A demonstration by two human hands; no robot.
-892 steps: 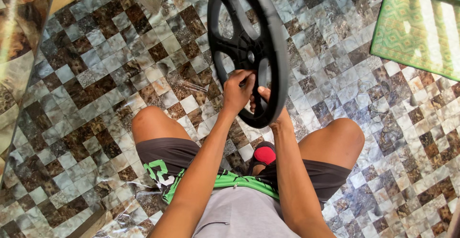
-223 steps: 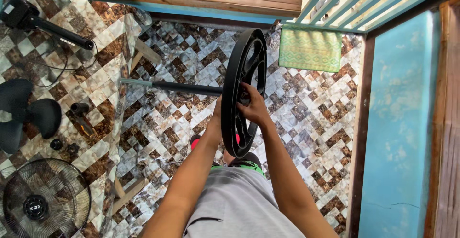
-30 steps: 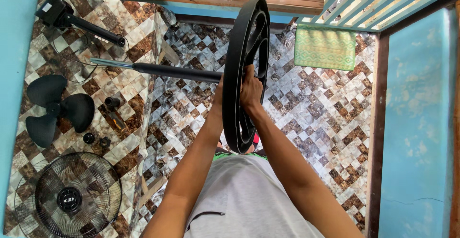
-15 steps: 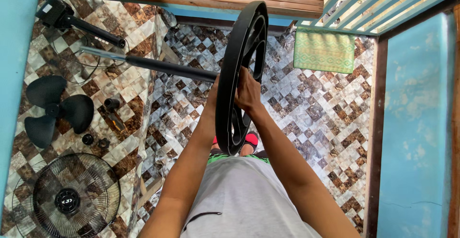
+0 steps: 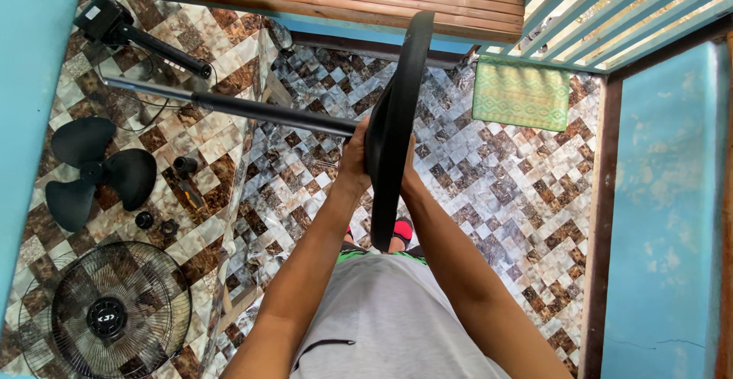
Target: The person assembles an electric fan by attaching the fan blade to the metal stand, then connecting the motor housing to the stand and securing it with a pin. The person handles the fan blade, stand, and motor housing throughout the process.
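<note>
Hands meet at the hub of a round black fan base (image 5: 397, 119), which is held up on edge in front of the person, seen nearly edge-on, with a long dark pole (image 5: 252, 110) sticking out of its centre toward the left. The left hand (image 5: 354, 154) is wrapped round the near end of the pole where it joins the base, fingers closed on it. The right hand (image 5: 407, 167) sits behind the disc and is mostly hidden, so I cannot tell how far it is closed or just what it grips. Below, on the patterned tile floor (image 5: 496, 158), lie the other fan parts: a black three-blade propeller (image 5: 95, 171), a round wire guard (image 5: 107, 314), the motor head with its short neck (image 5: 134, 32), and a few small black knobs and nuts (image 5: 153, 222) beside a small dark fitting (image 5: 185, 169). A green mat (image 5: 521, 95) lies near the slatted door. The risk here looks plain: the base is heavy and balanced on edge, with the pole acting as a long lever, so a slack grip at the hub could let the disc tip or the pole swing down onto the loose parts. If the joint is not fully tight, the pole could also work out of the base, and the disc could drop toward the feet below.
</note>
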